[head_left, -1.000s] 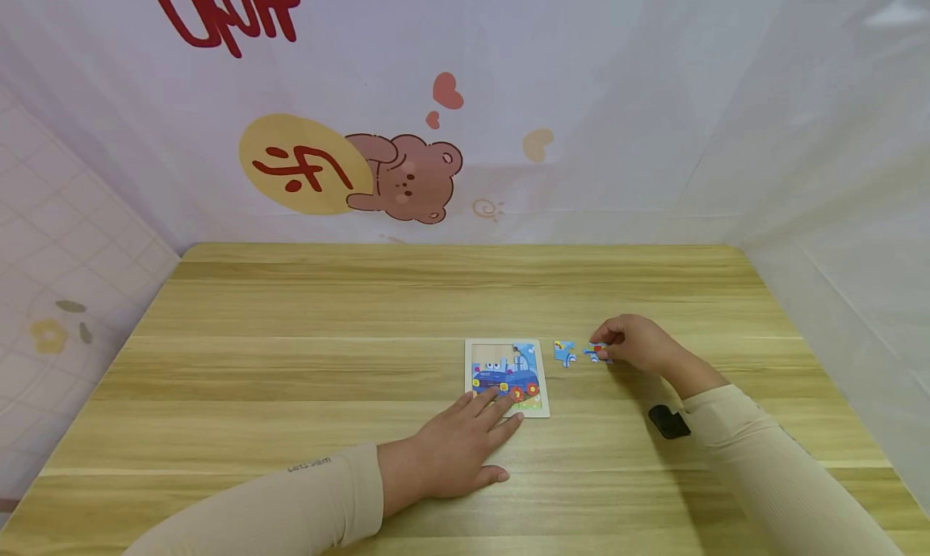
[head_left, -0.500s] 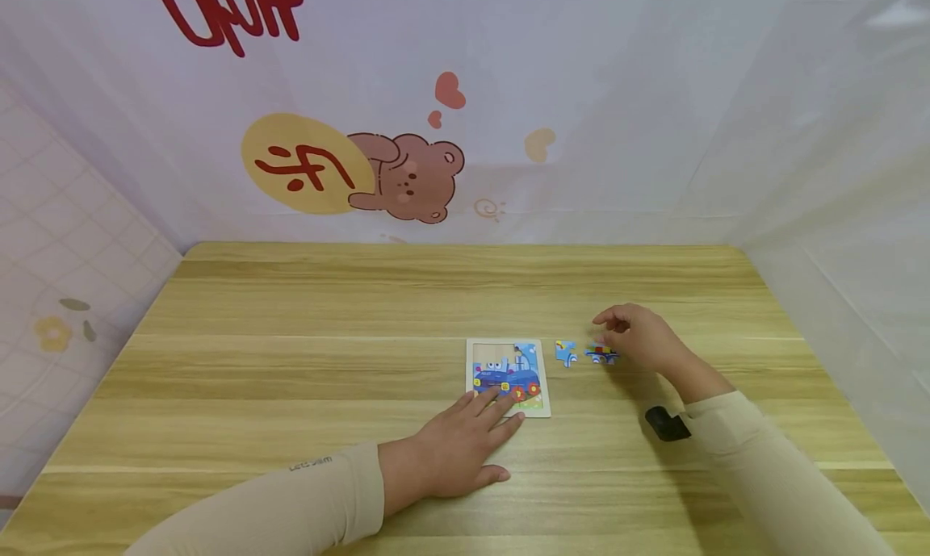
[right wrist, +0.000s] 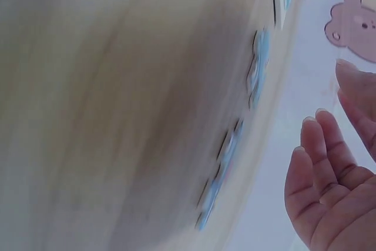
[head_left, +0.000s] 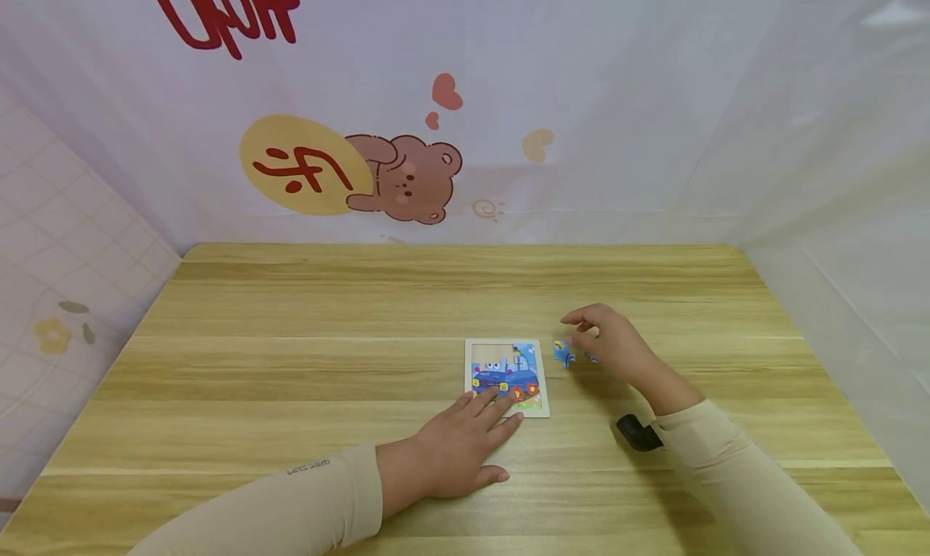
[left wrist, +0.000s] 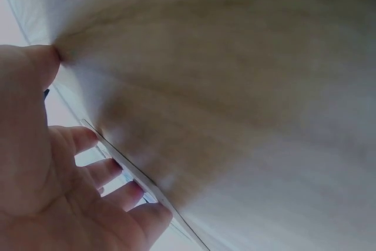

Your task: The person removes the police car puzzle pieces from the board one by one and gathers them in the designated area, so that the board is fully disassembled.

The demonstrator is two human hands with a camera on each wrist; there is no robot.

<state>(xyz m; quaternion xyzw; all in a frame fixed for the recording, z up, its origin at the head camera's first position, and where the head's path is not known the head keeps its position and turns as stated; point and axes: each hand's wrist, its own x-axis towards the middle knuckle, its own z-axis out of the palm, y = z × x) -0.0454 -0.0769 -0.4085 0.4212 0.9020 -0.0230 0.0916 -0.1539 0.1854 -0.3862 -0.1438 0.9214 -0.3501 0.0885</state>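
A small jigsaw puzzle tray (head_left: 542, 372) with a pale rim lies on the table, holding a blue tractor picture with a bare gap at its upper left. My left hand (head_left: 465, 447) rests on its lower edge, fingers spread; in the left wrist view the fingertips (left wrist: 132, 191) touch the rim. To the right of the tray lie two loose jigsaw pieces: a light blue one (head_left: 563, 356), and another (head_left: 592, 357) mostly covered by my right hand (head_left: 617, 344). That hand hovers over them holding nothing, its fingers (right wrist: 311, 151) loosely bent and apart from both pieces.
The wood-grain table (head_left: 327, 298) extends to either side of the tray. Behind it hangs a white cloth backdrop (head_left: 617, 96) with a printed bear. A black object (head_left: 639, 433) sits at the right cuff.
My right hand lets go of the farther piece, lifts off, then moves left towards the piece nearer the tray. The left hand stays in place.
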